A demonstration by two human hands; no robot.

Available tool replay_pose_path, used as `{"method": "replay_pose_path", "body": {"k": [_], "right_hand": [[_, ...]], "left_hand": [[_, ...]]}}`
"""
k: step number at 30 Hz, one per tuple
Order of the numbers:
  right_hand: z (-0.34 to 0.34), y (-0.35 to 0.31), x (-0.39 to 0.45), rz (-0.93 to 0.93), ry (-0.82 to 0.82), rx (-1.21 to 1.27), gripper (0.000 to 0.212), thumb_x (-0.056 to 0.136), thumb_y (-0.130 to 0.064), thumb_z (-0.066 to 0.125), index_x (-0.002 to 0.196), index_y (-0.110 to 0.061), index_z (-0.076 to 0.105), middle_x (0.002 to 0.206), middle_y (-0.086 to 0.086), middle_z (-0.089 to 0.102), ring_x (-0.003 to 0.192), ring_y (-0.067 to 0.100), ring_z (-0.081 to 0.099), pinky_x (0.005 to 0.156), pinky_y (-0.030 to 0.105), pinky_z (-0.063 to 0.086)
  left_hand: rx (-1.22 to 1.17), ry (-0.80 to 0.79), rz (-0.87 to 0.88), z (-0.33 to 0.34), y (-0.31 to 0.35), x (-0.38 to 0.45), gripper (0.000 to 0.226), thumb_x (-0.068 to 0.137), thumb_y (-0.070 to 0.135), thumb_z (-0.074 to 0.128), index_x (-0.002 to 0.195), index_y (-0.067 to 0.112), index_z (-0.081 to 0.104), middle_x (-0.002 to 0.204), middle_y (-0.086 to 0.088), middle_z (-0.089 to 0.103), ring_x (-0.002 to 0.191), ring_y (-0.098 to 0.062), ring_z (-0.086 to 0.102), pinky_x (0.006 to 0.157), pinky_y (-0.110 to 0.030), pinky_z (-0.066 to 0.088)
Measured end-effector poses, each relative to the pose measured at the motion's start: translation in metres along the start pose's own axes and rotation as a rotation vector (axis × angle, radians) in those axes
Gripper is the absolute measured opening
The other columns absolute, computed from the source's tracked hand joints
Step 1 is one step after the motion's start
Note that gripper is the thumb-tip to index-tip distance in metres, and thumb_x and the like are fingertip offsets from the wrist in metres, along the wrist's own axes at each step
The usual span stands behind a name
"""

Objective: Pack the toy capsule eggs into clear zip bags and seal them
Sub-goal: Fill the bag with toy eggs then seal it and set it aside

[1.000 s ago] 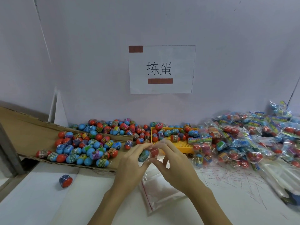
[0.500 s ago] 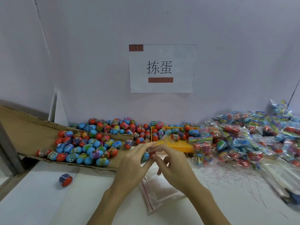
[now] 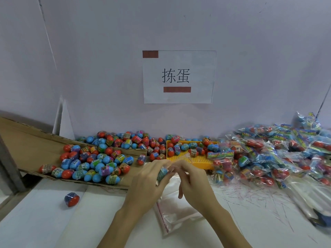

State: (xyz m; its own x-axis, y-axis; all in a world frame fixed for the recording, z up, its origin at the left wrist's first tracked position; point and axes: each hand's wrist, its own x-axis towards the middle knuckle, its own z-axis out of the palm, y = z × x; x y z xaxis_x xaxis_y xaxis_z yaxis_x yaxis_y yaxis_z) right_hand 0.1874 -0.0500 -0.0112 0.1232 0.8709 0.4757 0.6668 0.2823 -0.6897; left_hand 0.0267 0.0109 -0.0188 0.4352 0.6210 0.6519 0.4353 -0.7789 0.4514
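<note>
Both hands raised together above the white counter, meeting at a small clear zip bag with a capsule egg inside. Left hand curled round the bagged egg, grip narrow, fingers wrapped over its blue-green shell. Right hand pinching the bag's open top edge between thumb and forefinger, grip narrow, remaining fingers loosely bent below.

Directly under the hands, flat on the counter: a stack of empty clear zip bags with red seal strips.

To the left, on a sloped brown cardboard sheet: a large heap of loose red-and-blue plastic capsule eggs, spilling back toward the wall. One stray dark-blue-and-red egg alone on the counter, well apart from the heap.

Behind the hands: a yellow perforated plastic tray holding more eggs. To the right: a wide pile of filled clear bags, each packed with eggs.

On the wall: a white paper sign with two black characters.
</note>
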Motion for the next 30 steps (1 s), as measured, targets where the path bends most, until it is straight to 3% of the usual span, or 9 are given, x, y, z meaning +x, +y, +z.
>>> {"method": "replay_pose_path", "body": {"k": [2, 4, 7, 10, 16, 20, 23, 27, 30], "right_hand": [[0.002, -0.001, -0.001, -0.011, 0.012, 0.002, 0.035, 0.108, -0.014, 0.046, 0.098, -0.046, 0.055, 0.066, -0.02, 0.065, 0.045, 0.011, 0.063, 0.053, 0.02, 0.049], [0.005, -0.002, 0.0, -0.017, 0.02, 0.017, 0.039, 0.108, -0.012, 0.044, 0.095, -0.048, 0.051, 0.077, -0.021, 0.067, 0.047, 0.011, 0.064, 0.049, 0.018, 0.047], [0.004, -0.003, 0.003, -0.058, 0.011, 0.065, 0.024, 0.107, -0.012, 0.047, 0.103, -0.033, 0.058, 0.09, -0.012, 0.071, 0.052, 0.013, 0.067, 0.049, 0.024, 0.052], [-0.001, -0.006, 0.006, -0.098, 0.094, 0.196, 0.016, 0.105, -0.01, 0.051, 0.113, -0.018, 0.063, 0.097, -0.012, 0.073, 0.049, 0.017, 0.066, 0.042, 0.029, 0.052], [-0.005, 0.007, 0.04, 0.062, 0.318, 0.112, 0.023, 0.102, -0.001, 0.048, 0.106, -0.018, 0.063, 0.093, -0.014, 0.071, 0.055, 0.015, 0.068, 0.054, 0.033, 0.056], [0.008, 0.032, 0.08, 0.149, 0.097, -0.202, 0.035, 0.101, 0.001, 0.047, 0.129, -0.013, 0.062, 0.127, 0.002, 0.067, 0.112, 0.019, 0.065, 0.093, 0.028, 0.051], [0.024, 0.049, 0.102, 0.1, -0.22, -0.428, 0.055, 0.098, 0.008, 0.047, 0.146, -0.018, 0.053, 0.151, 0.002, 0.05, 0.141, 0.024, 0.042, 0.115, 0.037, 0.039], [0.031, 0.06, 0.12, 0.067, -0.258, -0.509, 0.049, 0.093, 0.006, 0.056, 0.135, -0.017, 0.063, 0.133, 0.008, 0.062, 0.13, 0.031, 0.049, 0.109, 0.043, 0.042], [0.033, 0.061, 0.127, 0.143, -0.23, -0.502, 0.051, 0.089, 0.004, 0.066, 0.136, -0.014, 0.059, 0.13, 0.01, 0.065, 0.123, 0.032, 0.057, 0.102, 0.044, 0.051]], "left_hand": [[-0.124, -0.062, -0.102, 0.004, 0.001, -0.002, 0.032, 0.095, 0.046, 0.066, 0.124, 0.034, 0.063, 0.108, 0.022, 0.068, 0.098, -0.001, 0.065, 0.08, -0.021, 0.056], [-0.201, -0.119, -0.159, 0.006, 0.001, -0.003, 0.039, 0.088, 0.042, 0.078, 0.121, 0.045, 0.058, 0.104, 0.027, 0.067, 0.1, 0.002, 0.064, 0.08, -0.014, 0.054], [-0.314, -0.119, -0.28, 0.006, -0.001, 0.0, 0.043, 0.082, 0.035, 0.086, 0.117, 0.043, 0.061, 0.1, 0.024, 0.07, 0.098, 0.002, 0.066, 0.077, -0.015, 0.055], [-0.38, -0.064, -0.382, 0.005, -0.006, 0.002, 0.035, 0.079, 0.041, 0.086, 0.107, 0.036, 0.066, 0.086, 0.022, 0.073, 0.078, 0.0, 0.071, 0.06, -0.014, 0.054], [-0.436, 0.076, -0.57, 0.001, -0.018, 0.004, 0.039, 0.066, 0.058, 0.085, 0.092, 0.04, 0.061, 0.076, 0.015, 0.074, 0.072, 0.007, 0.069, 0.057, -0.011, 0.051], [-0.574, 0.127, -0.65, 0.002, -0.029, 0.003, 0.065, 0.057, 0.071, 0.081, 0.105, 0.029, 0.069, 0.085, 0.007, 0.077, 0.079, -0.012, 0.075, 0.072, -0.033, 0.063], [-0.659, 0.106, -0.67, 0.0, -0.033, 0.004, 0.062, 0.057, 0.053, 0.094, 0.11, 0.036, 0.066, 0.097, 0.008, 0.074, 0.085, -0.006, 0.073, 0.068, -0.021, 0.059], [-0.656, 0.05, -0.652, 0.001, -0.036, 0.005, 0.059, 0.065, 0.03, 0.098, 0.113, 0.034, 0.065, 0.104, 0.008, 0.074, 0.088, -0.003, 0.072, 0.069, -0.015, 0.057], [-0.619, 0.034, -0.615, 0.001, -0.032, 0.005, 0.05, 0.067, 0.026, 0.097, 0.102, 0.038, 0.063, 0.091, 0.032, 0.07, 0.083, 0.014, 0.066, 0.064, -0.006, 0.051]]}}
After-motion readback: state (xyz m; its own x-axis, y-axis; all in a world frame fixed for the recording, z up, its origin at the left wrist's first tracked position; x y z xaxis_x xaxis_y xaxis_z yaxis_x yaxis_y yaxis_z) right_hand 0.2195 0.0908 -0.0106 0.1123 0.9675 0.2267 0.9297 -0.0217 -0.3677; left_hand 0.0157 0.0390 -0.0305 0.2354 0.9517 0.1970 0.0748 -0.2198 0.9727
